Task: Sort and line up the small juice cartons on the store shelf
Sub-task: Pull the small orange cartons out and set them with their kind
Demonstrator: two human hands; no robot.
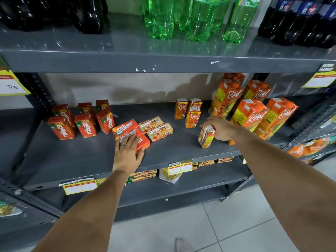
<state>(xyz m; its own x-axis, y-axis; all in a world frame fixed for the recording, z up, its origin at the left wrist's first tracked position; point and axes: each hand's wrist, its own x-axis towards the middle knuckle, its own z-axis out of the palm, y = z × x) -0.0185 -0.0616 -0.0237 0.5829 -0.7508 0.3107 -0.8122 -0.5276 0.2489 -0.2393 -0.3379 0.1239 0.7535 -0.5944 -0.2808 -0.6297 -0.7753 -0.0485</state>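
Fingers (130, 138) of the left hand (127, 151) lie flat on a fallen red cardboard juice carton (143, 141), likely steadying it, while the right hand (221, 129) grips a small yellow-and-red juice carton (206, 136) upright, probably to join the standing orange row (189, 111) behind.

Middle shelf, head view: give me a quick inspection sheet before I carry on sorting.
Surface: grey metal middle shelf, bare along its front edge.
Job's things: six red Maaza cartons upright at left; red cartons lying flat mid-shelf; two pale cartons lying flat beside them; three small Real cartons upright; one small carton tilted.
Clutter: large Real pineapple cartons at right.
Grippers: left hand flat on the lying red cartons; right hand gripping the tilted carton.
Cables: nothing seen.
Surroundings: soda bottles above, price tags, packets below, tiled floor.
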